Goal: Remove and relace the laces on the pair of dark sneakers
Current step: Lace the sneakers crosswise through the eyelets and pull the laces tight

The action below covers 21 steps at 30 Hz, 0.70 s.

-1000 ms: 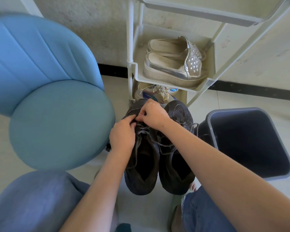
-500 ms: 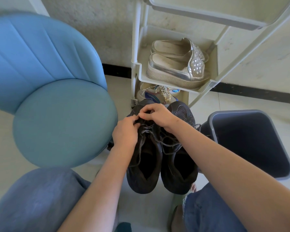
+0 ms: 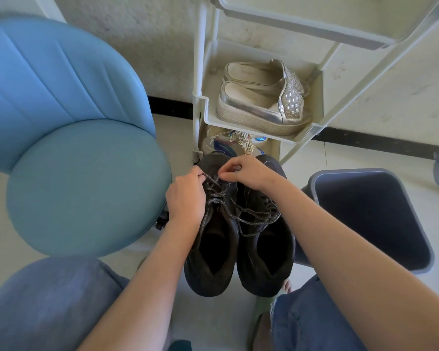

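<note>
Lace (image 3: 214, 183) over the left-side dark sneaker (image 3: 210, 264) is pinched by left hand (image 3: 186, 198) and right hand (image 3: 250, 173).

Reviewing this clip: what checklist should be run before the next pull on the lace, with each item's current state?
1. Left hand grip on the grey speckled lace: ok, pinched near the toe.
2. Right hand grip on it: ok, pinched.
3. Left dark low-top sneaker upright: ok.
4. Right dark low-top sneaker clear of lace: not ok, loose lengths drape across it.
5. Lace tips intact: cannot tell.
</note>
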Each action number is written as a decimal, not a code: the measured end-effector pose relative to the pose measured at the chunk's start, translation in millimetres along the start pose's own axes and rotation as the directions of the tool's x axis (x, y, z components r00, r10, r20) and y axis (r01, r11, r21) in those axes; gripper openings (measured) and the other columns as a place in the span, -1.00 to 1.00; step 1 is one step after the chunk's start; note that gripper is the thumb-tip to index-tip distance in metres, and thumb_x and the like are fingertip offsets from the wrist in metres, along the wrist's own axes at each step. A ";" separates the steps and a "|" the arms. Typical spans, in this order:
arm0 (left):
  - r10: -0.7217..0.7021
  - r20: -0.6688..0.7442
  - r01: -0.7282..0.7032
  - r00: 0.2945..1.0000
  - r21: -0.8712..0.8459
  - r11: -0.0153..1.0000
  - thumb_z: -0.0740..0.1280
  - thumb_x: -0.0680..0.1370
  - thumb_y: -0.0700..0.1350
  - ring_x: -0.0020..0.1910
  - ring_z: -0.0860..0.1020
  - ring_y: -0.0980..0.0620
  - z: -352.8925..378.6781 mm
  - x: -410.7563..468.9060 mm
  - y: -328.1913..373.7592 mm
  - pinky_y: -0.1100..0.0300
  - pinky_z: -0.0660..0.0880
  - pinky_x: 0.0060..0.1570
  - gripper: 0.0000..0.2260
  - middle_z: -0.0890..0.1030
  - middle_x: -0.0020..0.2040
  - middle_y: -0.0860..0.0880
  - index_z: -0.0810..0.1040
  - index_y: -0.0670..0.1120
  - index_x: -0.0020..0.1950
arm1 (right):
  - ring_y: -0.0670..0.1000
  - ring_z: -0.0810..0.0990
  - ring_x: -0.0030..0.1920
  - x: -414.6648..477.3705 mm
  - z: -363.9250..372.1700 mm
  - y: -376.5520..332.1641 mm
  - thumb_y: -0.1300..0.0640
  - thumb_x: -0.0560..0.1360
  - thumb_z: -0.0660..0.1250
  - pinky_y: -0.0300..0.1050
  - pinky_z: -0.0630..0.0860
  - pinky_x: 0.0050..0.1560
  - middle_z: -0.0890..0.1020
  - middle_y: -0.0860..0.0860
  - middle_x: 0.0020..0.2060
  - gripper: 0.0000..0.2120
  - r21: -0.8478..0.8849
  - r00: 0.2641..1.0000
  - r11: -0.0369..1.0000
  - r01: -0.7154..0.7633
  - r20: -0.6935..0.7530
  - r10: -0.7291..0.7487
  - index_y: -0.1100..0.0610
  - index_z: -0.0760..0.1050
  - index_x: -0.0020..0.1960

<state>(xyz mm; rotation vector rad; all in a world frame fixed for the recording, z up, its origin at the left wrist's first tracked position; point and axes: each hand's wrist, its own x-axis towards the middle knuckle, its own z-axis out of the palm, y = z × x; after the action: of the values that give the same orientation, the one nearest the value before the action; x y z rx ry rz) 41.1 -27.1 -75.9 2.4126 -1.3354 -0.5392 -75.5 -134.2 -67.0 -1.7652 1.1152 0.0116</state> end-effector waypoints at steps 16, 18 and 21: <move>0.014 0.071 -0.012 0.997 -0.025 1.000 0.12 0.65 -0.06 -0.06 0.55 -0.23 -4.3 -4.3 1.8 0.00 0.38 -0.16 -0.78 0.60 -0.03 -0.21 0.41 -0.13 0.21 | -0.06 0.47 -0.26 -3.9 17.2 -17.2 0.09 0.52 0.33 -0.17 0.41 -0.17 0.55 0.03 -0.28 -0.81 0.012 0.999 0.999 0.038 -0.026 -0.038 0.22 0.61 -0.09; -0.026 0.068 0.031 0.997 -0.086 0.996 0.20 0.62 -0.03 -0.03 0.56 -0.20 -1.4 -6.4 -0.9 0.02 0.40 -0.14 -0.77 0.61 -0.02 -0.18 0.45 -0.10 0.21 | -0.05 0.45 -0.27 -0.8 28.7 -22.8 -0.06 0.51 0.35 -0.21 0.32 -0.24 0.54 0.05 -0.30 -0.66 -0.157 0.999 0.987 0.045 0.005 -0.045 0.24 0.60 -0.15; -0.052 0.051 0.060 0.997 -0.184 0.981 0.30 0.56 0.03 0.01 0.58 -0.13 4.8 -8.8 -7.7 0.03 0.48 -0.07 -0.74 0.65 0.01 -0.10 0.54 -0.04 0.19 | 0.00 0.51 -0.22 5.3 29.9 -23.3 0.06 0.50 0.40 -0.20 0.37 -0.26 0.58 0.07 -0.26 -0.77 -0.220 0.999 0.975 0.020 -0.036 -0.028 0.25 0.62 -0.15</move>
<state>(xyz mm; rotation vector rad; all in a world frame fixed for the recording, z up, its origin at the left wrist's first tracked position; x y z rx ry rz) 40.1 -16.1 -82.2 2.3041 -1.1814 -0.7054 -43.0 -114.0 -67.3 -1.9820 1.1560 0.0896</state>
